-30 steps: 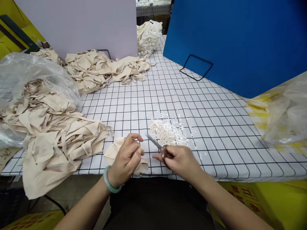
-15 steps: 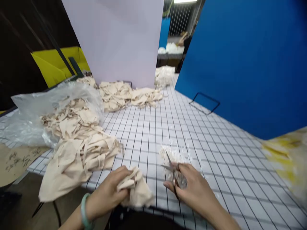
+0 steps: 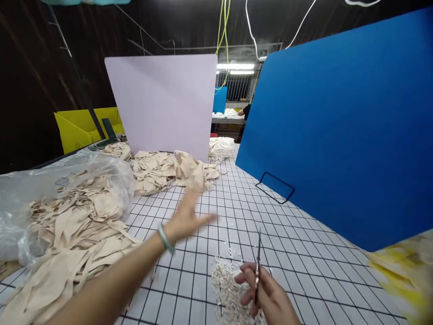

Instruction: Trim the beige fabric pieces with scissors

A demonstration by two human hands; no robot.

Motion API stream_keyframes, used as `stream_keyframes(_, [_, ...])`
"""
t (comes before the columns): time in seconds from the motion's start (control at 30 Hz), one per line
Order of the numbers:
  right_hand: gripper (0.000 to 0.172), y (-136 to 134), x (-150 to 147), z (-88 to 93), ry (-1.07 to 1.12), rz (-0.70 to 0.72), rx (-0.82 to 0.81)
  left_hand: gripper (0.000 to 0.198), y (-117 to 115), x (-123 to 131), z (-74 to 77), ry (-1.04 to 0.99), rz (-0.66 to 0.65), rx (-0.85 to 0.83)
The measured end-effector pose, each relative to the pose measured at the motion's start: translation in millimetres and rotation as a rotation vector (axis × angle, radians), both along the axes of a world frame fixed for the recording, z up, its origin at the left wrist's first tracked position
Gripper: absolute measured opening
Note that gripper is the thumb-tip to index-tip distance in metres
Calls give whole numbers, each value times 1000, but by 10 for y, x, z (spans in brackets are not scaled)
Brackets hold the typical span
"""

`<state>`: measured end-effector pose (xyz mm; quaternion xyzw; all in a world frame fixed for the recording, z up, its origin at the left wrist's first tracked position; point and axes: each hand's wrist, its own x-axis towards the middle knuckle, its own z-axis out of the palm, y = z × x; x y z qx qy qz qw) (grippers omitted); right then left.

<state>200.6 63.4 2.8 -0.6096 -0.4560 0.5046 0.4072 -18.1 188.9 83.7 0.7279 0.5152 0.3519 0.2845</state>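
Observation:
My left hand [image 3: 187, 216] is stretched out over the checked tablecloth [image 3: 304, 253], fingers apart and a little blurred, holding nothing. Just beyond its fingertips a beige cloth piece [image 3: 192, 169] lies at the near edge of the far pile of beige cloth pieces [image 3: 155, 169]. My right hand [image 3: 267, 293] rests low near the table's front edge, closed on small scissors [image 3: 257, 264] whose blades point away from me. Beside that hand lies a heap of small white clippings [image 3: 225, 286].
A second heap of beige cloth pieces [image 3: 74, 234] spills from a clear plastic bag [image 3: 40, 189] at the left. A lilac board [image 3: 162, 104] and a blue board [image 3: 338, 135] on a black wire stand [image 3: 274, 187] wall the table. A yellowish bag [image 3: 406, 266] lies at the right.
My left hand has let go of the beige cloth piece it held near the front edge and has swung forward towards the far pile. The view has tilted up. The scissors stay in my right hand.

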Motion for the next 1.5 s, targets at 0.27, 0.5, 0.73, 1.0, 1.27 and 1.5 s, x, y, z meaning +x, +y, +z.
stream_keyframes(0.27, [56,-145,-55,-115,-30,211,-27,38,-1235,759,-680,-262,-266,-359])
stream_keyframes(0.5, [50,-402,-48,-336,-424,-21,116,32,-1398,605,-803,-136,-129,-223])
stream_keyframes(0.73, [43,-235,-272,-396,-167,157,193,70,-1572,339,-665,-290,-207,-250])
stream_keyframes(1.0, [40,-266,-597,-434,197,299,56,81,-1648,49,-657,-311,-163,-267])
stream_keyframes(1.27, [37,89,-1197,-226,168,429,45,76,-1599,-355,-673,-281,113,-139])
stream_keyframes(1.5, [37,876,-2042,-200,-182,606,96,51,-1732,-754,-806,134,485,364])
